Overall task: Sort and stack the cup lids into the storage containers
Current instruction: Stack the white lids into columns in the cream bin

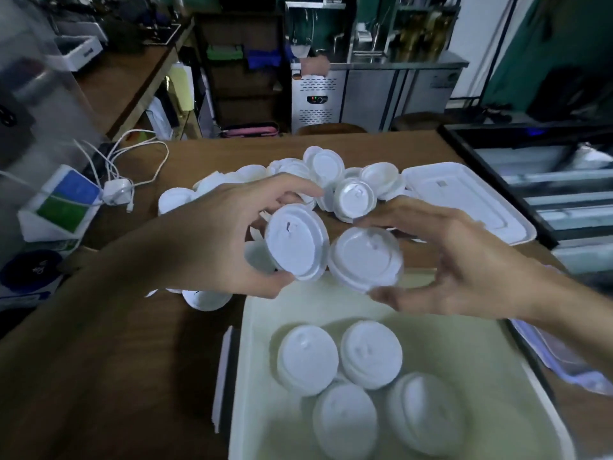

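Note:
My left hand point(232, 237) grips a white cup lid point(295, 242) between thumb and fingers, tilted toward me. Right beside it, my right hand point(464, 260) holds a second white lid point(366, 260) by its rim; the two lids nearly touch above the far edge of the pale storage container point(481, 360). Several stacks of white lids point(345, 370) stand inside that container. A loose heap of more white lids point(331, 180) lies on the wooden table behind my hands.
A white container cover point(471, 200) lies flat at the right of the heap. A charger with cables point(117, 190) and a small white box point(63, 207) sit at the left. One lid point(205, 298) lies under my left wrist. A dark display case point(547, 180) borders the right.

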